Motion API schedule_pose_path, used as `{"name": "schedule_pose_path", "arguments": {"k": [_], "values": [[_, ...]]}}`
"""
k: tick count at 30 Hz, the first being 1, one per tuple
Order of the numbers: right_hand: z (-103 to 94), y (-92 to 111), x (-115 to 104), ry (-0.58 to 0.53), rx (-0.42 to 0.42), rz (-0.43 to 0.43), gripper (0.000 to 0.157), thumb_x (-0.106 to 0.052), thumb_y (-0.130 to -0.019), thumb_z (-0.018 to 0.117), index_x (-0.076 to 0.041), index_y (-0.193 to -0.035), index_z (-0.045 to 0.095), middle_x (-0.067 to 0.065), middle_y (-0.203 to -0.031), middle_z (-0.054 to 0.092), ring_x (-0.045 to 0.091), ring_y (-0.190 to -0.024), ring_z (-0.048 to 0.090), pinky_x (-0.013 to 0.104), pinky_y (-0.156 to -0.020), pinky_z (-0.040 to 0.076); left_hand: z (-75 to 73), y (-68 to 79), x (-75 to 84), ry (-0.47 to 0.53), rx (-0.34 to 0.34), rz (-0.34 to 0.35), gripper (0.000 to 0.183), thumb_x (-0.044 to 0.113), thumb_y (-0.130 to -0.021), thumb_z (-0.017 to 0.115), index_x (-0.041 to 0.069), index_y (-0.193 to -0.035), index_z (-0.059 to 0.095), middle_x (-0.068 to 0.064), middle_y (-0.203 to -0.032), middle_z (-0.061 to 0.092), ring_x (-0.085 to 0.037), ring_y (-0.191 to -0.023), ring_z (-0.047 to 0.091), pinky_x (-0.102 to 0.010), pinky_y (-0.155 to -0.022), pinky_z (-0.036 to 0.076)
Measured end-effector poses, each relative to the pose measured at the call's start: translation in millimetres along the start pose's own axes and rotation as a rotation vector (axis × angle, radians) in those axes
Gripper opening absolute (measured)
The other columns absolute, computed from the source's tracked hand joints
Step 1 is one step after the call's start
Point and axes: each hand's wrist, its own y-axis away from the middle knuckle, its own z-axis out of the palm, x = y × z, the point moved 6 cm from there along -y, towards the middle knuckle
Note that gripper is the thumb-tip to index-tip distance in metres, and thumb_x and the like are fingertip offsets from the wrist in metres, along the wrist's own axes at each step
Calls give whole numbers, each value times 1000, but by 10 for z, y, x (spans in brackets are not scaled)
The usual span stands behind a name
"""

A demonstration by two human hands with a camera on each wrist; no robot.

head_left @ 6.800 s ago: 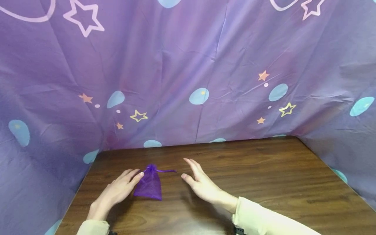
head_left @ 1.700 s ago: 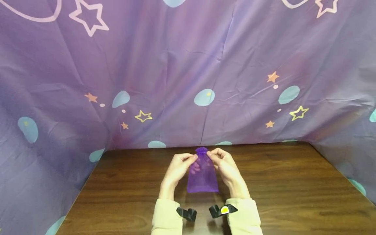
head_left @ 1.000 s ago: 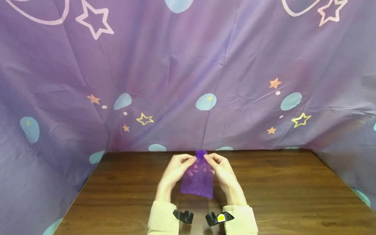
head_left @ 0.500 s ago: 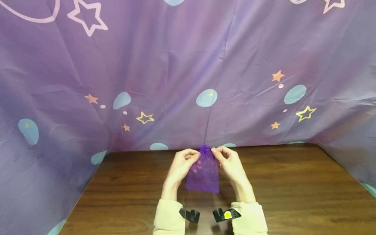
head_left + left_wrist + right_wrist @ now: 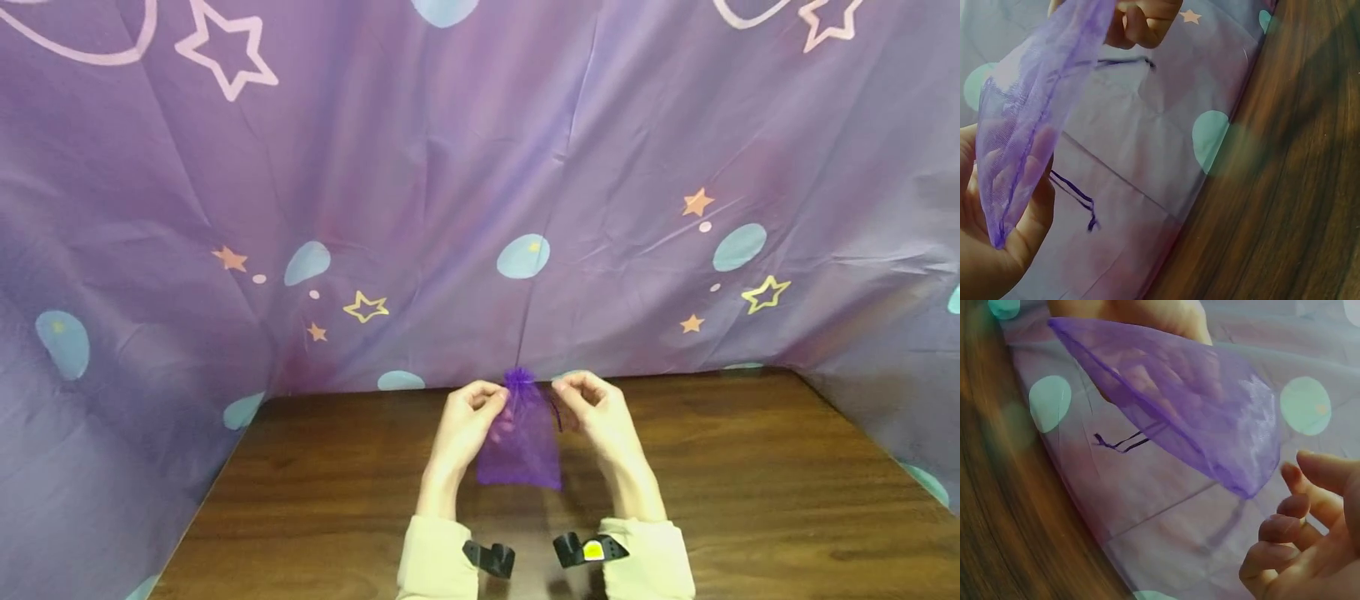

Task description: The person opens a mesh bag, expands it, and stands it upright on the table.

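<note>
A sheer purple organza drawstring bag (image 5: 521, 454) hangs upright between the two hands above the table, its neck gathered and frilled at the top. My left hand (image 5: 461, 425) pinches the left side of the neck with thumb and fingers. In the left wrist view a dark purple cord end (image 5: 1090, 209) dangles below that hand. My right hand (image 5: 607, 421) is a little to the right of the neck, thumb and forefinger pinched on the drawstring (image 5: 557, 415), whose loose end hangs down. The right wrist view shows the bag (image 5: 1179, 394) looking flat, with nothing visible inside.
A brown wood-grain table (image 5: 345, 492) lies below the hands. Behind and at both sides hangs a purple cloth (image 5: 420, 208) printed with stars and blue ovals. Black straps (image 5: 491, 557) are worn at both wrists over pale sleeves (image 5: 437, 567).
Earlier the bag lay on the table beside the open left hand; both hands then lifted it by the neck. Just now my right hand has moved right, away from the neck, which looks tighter.
</note>
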Motion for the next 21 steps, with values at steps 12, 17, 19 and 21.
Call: {"name": "schedule_pose_path", "arguments": {"k": [12, 17, 19, 21], "values": [[155, 122, 158, 232, -137, 18, 23, -17, -98, 60, 4, -97, 69, -2, -69, 51, 8, -57, 44, 23, -50, 36, 38, 125, -100, -24, -3, 24, 20, 11, -95, 63, -8, -99, 66, -16, -74, 68, -22, -60, 67, -26, -49, 50], [224, 80, 126, 261, -162, -5, 26, -21, -100, 58, 3, -95, 67, 1, -74, 55, 12, -64, 51, 25, -55, 43, 15, 68, -57, -34, 13, 48, 20, 13, -95, 64, -6, -97, 67, -11, -71, 67, -14, -57, 65, -24, -49, 50], [245, 51, 108, 261, -164, -2, 28, -22, -100, 57, 3, -95, 67, 3, -72, 54, 13, -62, 50, 26, -54, 43, 9, 33, -28, -40, 12, 54, 20, 14, -95, 64, -6, -97, 67, -9, -71, 67, -12, -57, 64, -23, -50, 49], [258, 26, 97, 280, -162, 1, 29, -23, -101, 56, 2, -93, 67, 2, -70, 53, 13, -59, 49, 26, -52, 43, -4, 9, -9, -42, 18, 54, 21, 15, -95, 64, -6, -98, 66, -7, -70, 66, -11, -57, 63, -23, -50, 49]]}}
